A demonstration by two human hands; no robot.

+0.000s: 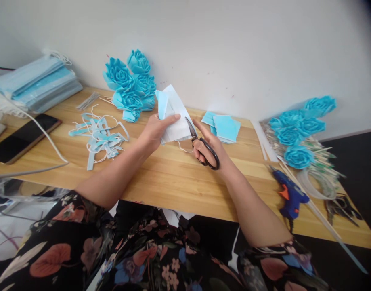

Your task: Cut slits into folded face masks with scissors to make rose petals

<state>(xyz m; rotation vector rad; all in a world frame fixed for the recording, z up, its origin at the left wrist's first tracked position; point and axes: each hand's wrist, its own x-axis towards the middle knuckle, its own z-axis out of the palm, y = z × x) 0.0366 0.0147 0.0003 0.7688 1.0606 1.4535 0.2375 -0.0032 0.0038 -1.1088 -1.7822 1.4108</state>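
My left hand [158, 128] pinches an opened-out face mask [176, 121], white on one side with a light blue fold at its left. A thin white ear loop hangs from the mask's lower edge. In my right hand [211, 147] is a pair of black-handled scissors [208, 151], their blades pointing up and left at the mask's right edge. Whether the blades touch the mask I cannot tell. Cut light blue mask pieces [226, 127] lie just beyond my right hand. Left of my left forearm is a tangle of cut-off strips and ear loops [99, 135].
Blue fabric roses [127, 85] stand by the wall, with more roses [300, 125] at right. A stack of masks [40, 83], a phone [24, 137] and a white cable lie left. A blue glue gun [290, 194], a tape roll [317, 184] and pliers-like tools [341, 208] lie right.
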